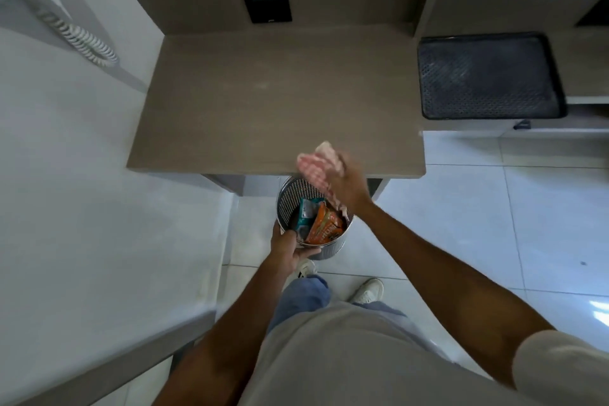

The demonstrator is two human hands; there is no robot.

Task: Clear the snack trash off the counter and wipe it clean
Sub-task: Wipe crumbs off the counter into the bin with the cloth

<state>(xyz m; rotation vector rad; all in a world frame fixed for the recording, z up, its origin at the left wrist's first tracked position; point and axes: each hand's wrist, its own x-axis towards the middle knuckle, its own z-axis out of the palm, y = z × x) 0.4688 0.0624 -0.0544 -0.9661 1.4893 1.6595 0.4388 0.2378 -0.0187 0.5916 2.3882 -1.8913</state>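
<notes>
A perforated metal bin [286, 201] hangs just below the front edge of the brown counter [263, 102]. My left hand [290, 249] grips its near rim. Inside lie an orange snack wrapper [324, 227] and a teal wrapper [304, 214]. My right hand [347, 186] is closed on a pink checked cloth [318, 166], which is blurred and sits at the counter's front edge, partly over the bin. The counter top carries faint pale smudges near its middle.
A black perforated tray [487, 76] rests on a lower shelf to the right. A black wall plate [267, 6] sits in the back panel. A white coiled phone cord [75, 36] hangs on the left wall. White tiled floor [494, 224] lies below.
</notes>
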